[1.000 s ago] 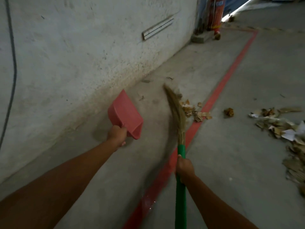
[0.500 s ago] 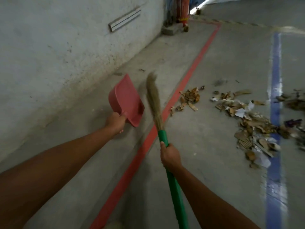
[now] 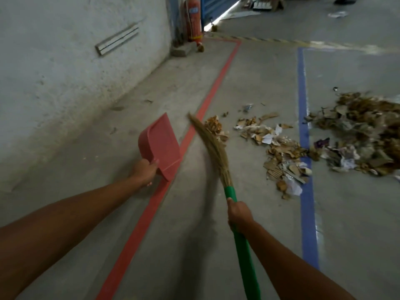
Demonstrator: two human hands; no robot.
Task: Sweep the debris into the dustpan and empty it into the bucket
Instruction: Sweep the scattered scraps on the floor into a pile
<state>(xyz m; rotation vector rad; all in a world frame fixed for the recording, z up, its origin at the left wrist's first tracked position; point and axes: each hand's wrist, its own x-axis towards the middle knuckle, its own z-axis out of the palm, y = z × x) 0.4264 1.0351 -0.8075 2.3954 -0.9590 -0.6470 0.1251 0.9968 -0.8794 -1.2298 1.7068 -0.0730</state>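
While left hand grips one pink plastic dustpan, right hand clenches one broom: green handle, curved straw bristles; debris in two ragged piles, cardboard, paper.

Setting: warehouse or factory hall, a work floor, not a home.
Floor: bare grey concrete, dusty, wide and open.
Markings: 1 red line running along the wall side; 1 blue line further right; yellow-black hazard stripe across the far end.
Wall: rough whitewashed plaster, grimy at the base; metal strip fixed to it.
Safety gear: red fire extinguisher at the wall's far end, concrete block just beside it.
Opening: blue shutter beyond, daylight at its foot.
Waste: debris of torn cardboard and paper heaped on the floor, straddling the blue line.
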